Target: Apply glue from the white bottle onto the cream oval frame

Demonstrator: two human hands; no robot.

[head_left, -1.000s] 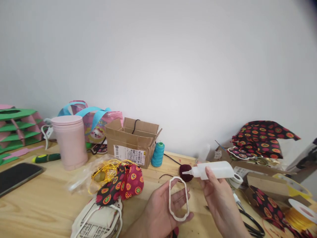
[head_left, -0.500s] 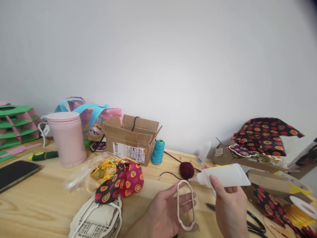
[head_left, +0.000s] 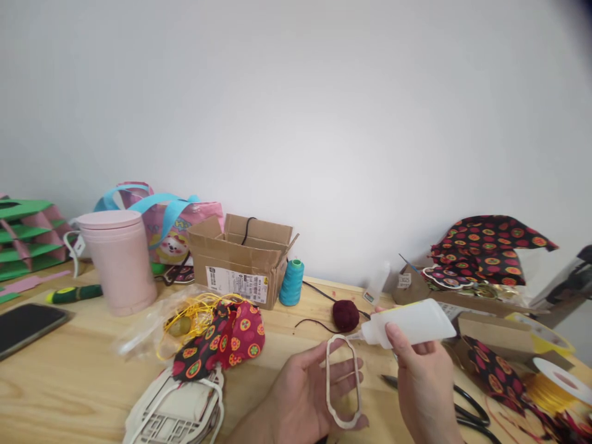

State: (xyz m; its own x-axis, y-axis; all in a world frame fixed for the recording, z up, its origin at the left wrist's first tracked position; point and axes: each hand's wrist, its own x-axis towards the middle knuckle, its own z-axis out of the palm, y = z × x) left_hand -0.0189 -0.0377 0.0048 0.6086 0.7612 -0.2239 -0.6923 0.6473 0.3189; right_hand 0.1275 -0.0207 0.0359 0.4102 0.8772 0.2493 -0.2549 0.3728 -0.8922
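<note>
In my left hand [head_left: 308, 391], palm up, rests a thin pale wooden frame [head_left: 329, 388] with a scalloped oval outline, held at its edges by the thumb and fingers. My right hand [head_left: 423, 382] is wrapped round a translucent white squeeze bottle [head_left: 411, 324], tilted with its narrow nozzle pointing left. The nozzle tip is at the top right of the frame; whether it touches I cannot tell. Black-handled scissors [head_left: 469, 414] lie partly hidden behind my right hand. A ball of dark red yarn [head_left: 345, 316] sits just beyond the nozzle.
On the left are stacked wooden cutouts [head_left: 178, 410], patterned fabric pieces [head_left: 245, 330], a phone [head_left: 30, 330] and a pink lidded cup [head_left: 118, 262]. Behind stand a cardboard box [head_left: 238, 262] and a teal thread spool [head_left: 291, 282]. At right are patterned cloth [head_left: 485, 246] and a yellow cord spool [head_left: 552, 391].
The bottle has tipped further, its nozzle lower and now at the frame's upper edge. The whole view has shifted slightly, and my left hand still holds the frame.
</note>
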